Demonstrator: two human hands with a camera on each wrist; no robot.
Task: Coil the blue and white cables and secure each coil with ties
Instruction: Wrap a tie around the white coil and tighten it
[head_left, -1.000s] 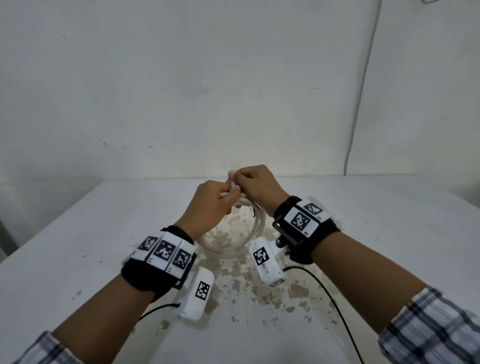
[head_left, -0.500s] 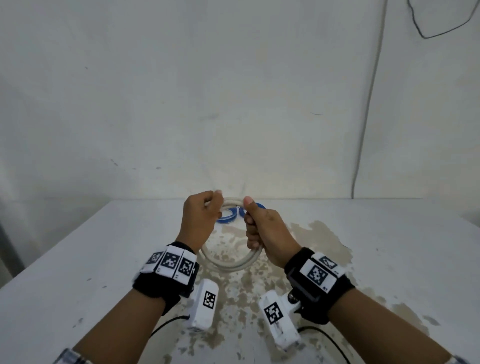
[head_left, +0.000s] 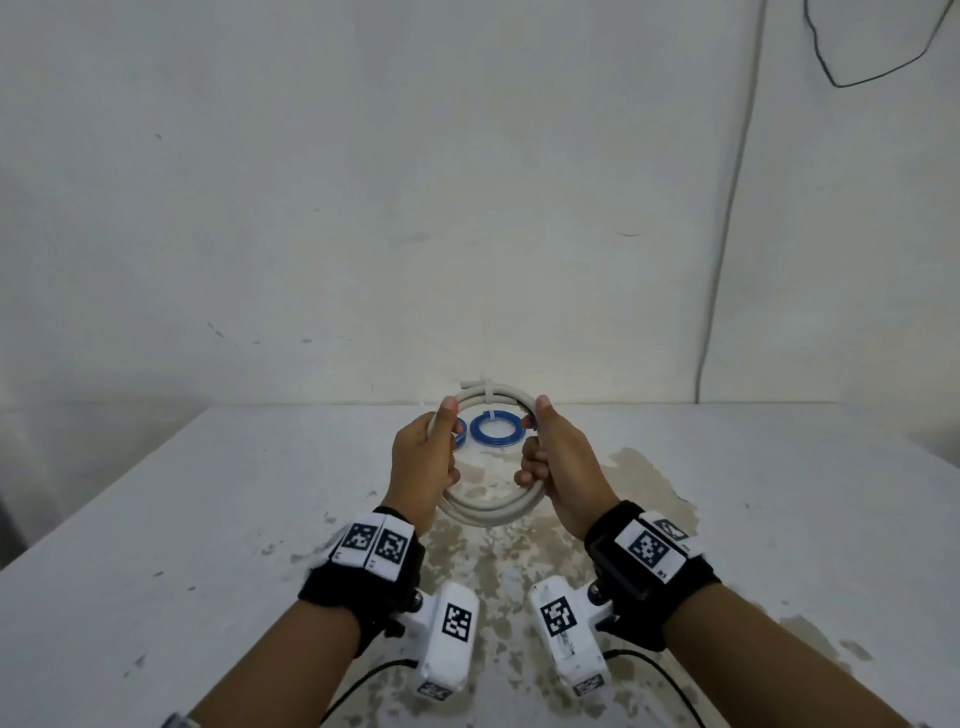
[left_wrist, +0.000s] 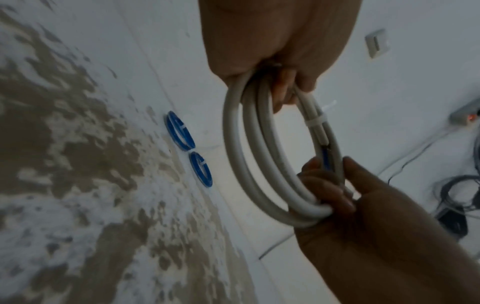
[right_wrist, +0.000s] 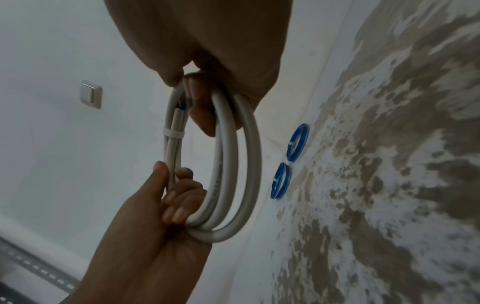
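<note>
A white cable coil (head_left: 488, 512) is held upright above the table between both hands. My left hand (head_left: 427, 457) grips its left side and my right hand (head_left: 551, 460) grips its right side, fingers curled round the loops. A white tie (left_wrist: 313, 121) binds the strands at the top of the coil (right_wrist: 226, 185); the tie (right_wrist: 173, 133) also shows in the right wrist view. Two small blue cable coils (head_left: 493, 428) lie flat on the table behind it, each with a white tie (left_wrist: 182, 127). The left blue coil is partly hidden by my left hand.
The white table (head_left: 208, 519) has a worn brown patch (head_left: 488, 582) in its middle. A wall (head_left: 363, 208) stands close behind the far edge, with a thin cable (head_left: 727, 234) running down it. A wall switch (right_wrist: 91, 96) shows in the right wrist view.
My hands have moved apart from the top of the coil to its two sides and lifted it upright. The head view has tilted up, showing the blue coils behind.
</note>
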